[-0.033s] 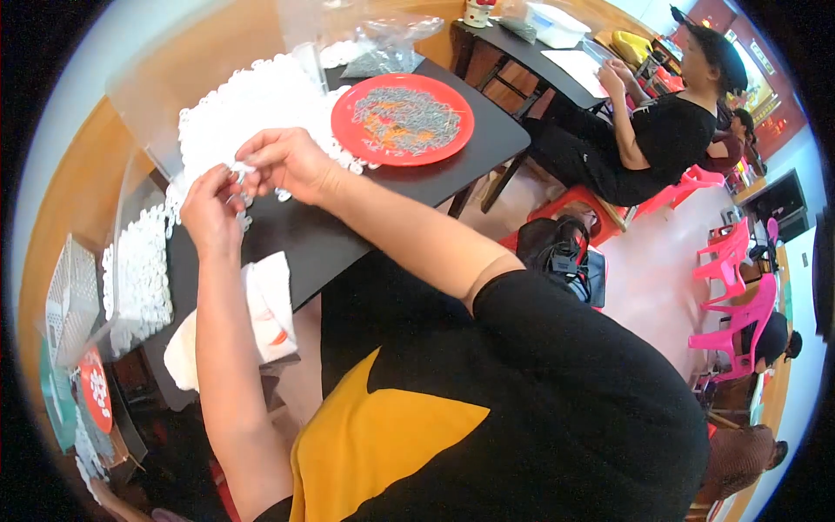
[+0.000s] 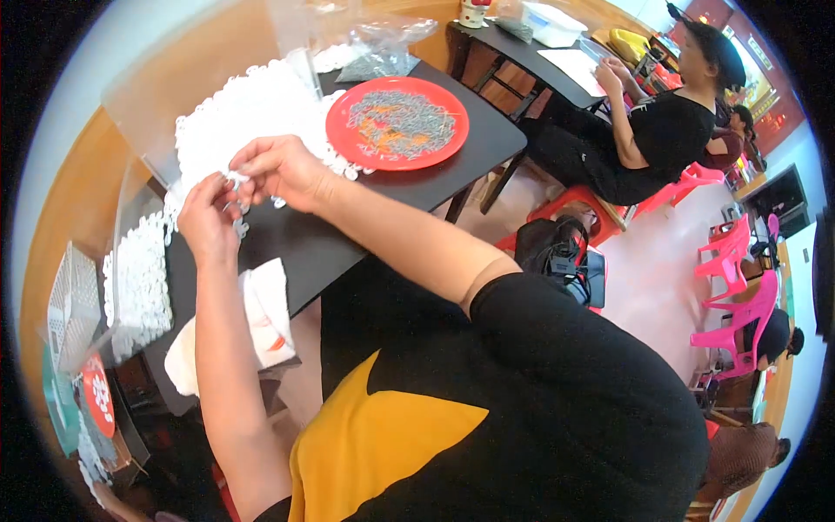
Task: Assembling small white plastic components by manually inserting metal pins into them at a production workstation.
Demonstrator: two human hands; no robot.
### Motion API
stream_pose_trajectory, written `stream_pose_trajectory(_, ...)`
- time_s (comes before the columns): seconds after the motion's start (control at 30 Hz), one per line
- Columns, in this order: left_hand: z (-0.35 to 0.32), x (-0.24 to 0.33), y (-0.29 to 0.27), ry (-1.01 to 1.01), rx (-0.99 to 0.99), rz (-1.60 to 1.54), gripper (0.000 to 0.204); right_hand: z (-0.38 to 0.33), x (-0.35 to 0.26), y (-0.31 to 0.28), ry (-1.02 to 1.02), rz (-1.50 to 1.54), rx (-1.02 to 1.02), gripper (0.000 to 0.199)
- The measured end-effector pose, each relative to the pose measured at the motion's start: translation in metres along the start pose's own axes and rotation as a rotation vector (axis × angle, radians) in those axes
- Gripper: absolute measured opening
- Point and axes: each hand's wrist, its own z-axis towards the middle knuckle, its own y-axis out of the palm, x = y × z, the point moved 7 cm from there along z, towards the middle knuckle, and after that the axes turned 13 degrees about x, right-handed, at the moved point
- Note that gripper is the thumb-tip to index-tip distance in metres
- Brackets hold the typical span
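Both hands meet over the black table (image 2: 365, 235). The left hand (image 2: 207, 217) and the right hand (image 2: 280, 170) pinch a small white plastic piece (image 2: 235, 178) between their fingertips, fingers drawn in tight around it. Just behind them lies a heap of white pieces (image 2: 252, 109), and beside that a red plate (image 2: 397, 123) filled with small grey metal parts. A folded white cloth (image 2: 261, 317) hangs at the near table edge. At another table, 1 seated person (image 2: 661, 130) works.
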Motion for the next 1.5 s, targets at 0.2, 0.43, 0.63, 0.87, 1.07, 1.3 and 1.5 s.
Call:
stream_pose_trajectory(0.2,-0.010,0.004,0.010,0.038,-0.044,0.046,0.013,-0.008,-0.003,0.007,0.029,0.051,-0.041,0.012)
stream_pose_trajectory(0.43,-0.014,0.007,0.017,0.011,-0.114,0.031,0.015,-0.009,-0.010,0.006,-0.001,0.074,-0.002,0.010)
stream_pose_trajectory(0.63,-0.015,0.008,0.019,0.010,-0.148,0.034,0.017,-0.008,-0.009,0.003,-0.022,0.012,0.014,0.009)
stream_pose_trajectory(0.87,-0.017,0.012,0.012,0.049,-0.024,0.096,0.016,-0.008,-0.007,0.006,-0.003,-0.015,0.045,0.012)
stream_pose_trajectory(1.07,-0.033,0.017,0.021,0.049,0.025,0.137,0.013,-0.015,-0.015,-0.001,-0.068,-0.088,0.080,0.022)
stream_pose_trajectory(1.3,-0.025,0.013,0.012,-0.051,-0.016,0.030,0.009,-0.007,-0.046,0.008,-0.132,-0.432,0.177,0.019)
stream_pose_trajectory(1.5,-0.025,0.016,0.011,-0.077,0.025,0.003,0.010,0.008,-0.044,0.013,-0.190,-0.731,0.157,0.019)
